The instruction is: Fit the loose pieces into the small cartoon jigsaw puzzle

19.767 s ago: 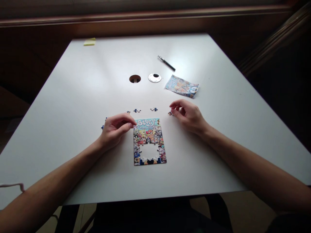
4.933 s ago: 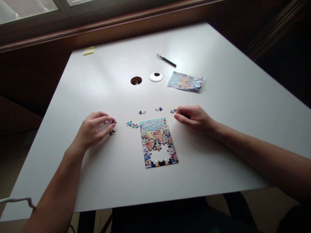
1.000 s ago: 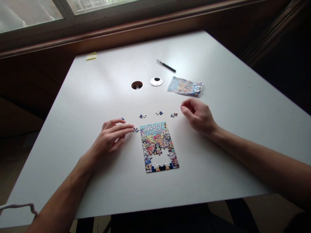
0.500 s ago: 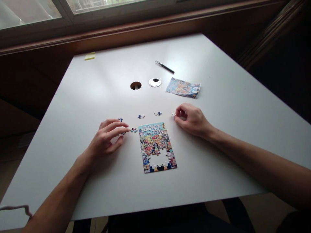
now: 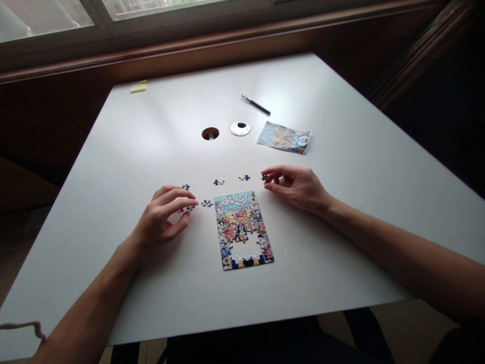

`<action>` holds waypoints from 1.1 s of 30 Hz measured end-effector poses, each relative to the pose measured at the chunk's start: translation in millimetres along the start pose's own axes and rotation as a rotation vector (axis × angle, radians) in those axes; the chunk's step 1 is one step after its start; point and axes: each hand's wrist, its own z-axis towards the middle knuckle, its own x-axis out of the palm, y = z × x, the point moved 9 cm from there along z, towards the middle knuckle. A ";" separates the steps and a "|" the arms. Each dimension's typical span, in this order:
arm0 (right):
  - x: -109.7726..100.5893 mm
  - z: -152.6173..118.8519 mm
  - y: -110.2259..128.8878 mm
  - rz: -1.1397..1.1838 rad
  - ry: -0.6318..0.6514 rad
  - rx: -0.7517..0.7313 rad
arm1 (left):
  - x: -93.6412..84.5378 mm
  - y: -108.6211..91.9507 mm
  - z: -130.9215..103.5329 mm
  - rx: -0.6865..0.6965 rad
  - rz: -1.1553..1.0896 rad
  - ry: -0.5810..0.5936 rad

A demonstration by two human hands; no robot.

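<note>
Nearest us on the white table (image 5: pixel 197 298), the jigsaw puzzle (image 5: pixel 240 217) lies flat between our hands, its title edge facing away, so the picture reads upright for us. Its nearer half has a gap (image 5: pixel 244 249) with a knobbly outline, through which we see a pale surface.

Our left hand (image 5: pixel 161 212) has its fingers open and loosely curved, the thumb apart from them. It is over and beside the small jigsaw pieces (image 5: pixel 185 186); we cannot tell whether a fingertip touches one. Between that hand and the puzzle, a loose piece (image 5: pixel 206 203) lies just beside the puzzle's edge.

Our right hand (image 5: pixel 299 187) grips a dark-looking piece (image 5: pixel 264 178) between thumb and fingertips, past the puzzle's far right corner. Holding it at the rim seems to leave much of its face uncovered. Beyond the title edge, a blue-and-white piece (image 5: pixel 219 182) and another blue-and-white piece (image 5: pixel 244 177) lie apart, which probably makes each easy to pick out.

We see no box or tray. Farther off, the round cable hole (image 5: pixel 210 133) has something pale inside, too small to name. Beside it are the silver grommet cover (image 5: pixel 235 130) and the printed picture sheet (image 5: pixel 285 136), then the pen (image 5: pixel 257 105) and the yellow sticky notes (image 5: pixel 138 87).
</note>
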 end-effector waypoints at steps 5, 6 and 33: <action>1.4 -0.5 -1.2 -0.004 0.024 -0.002 | -0.9 -1.7 -0.1 0.023 0.001 -0.011; 1.3 -0.5 -1.1 -0.003 0.024 -0.003 | -0.9 -2.0 -0.2 0.027 0.001 -0.009; 41.0 -29.9 42.5 0.670 0.232 0.083 | 25.5 -100.8 53.0 0.041 0.008 -0.219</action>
